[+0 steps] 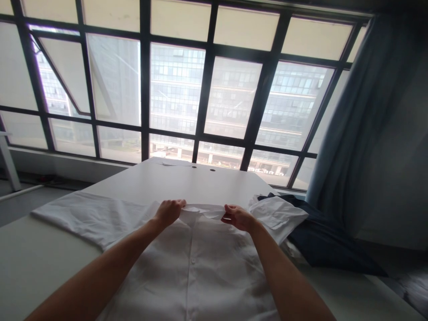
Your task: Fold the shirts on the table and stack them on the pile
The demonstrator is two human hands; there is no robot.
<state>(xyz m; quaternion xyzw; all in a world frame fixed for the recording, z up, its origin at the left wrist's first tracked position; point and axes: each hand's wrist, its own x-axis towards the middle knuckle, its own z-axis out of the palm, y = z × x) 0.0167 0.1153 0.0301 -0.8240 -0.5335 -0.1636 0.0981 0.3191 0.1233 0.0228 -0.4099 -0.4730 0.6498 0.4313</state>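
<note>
White table (230, 183) at gridded window (177, 93), blue-grey curtain (364, 107) right
Left hand (170, 212), right hand (240, 217) closed on shirt collar (205, 208); dark cloth (329, 243), possibly clothing, at right

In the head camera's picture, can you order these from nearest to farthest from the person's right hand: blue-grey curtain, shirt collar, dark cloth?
From the right hand:
1. Shirt collar: touching, its right end in the fingers.
2. Dark cloth: on the table, to the right.
3. Blue-grey curtain: farther off, beyond the cloth.
</note>
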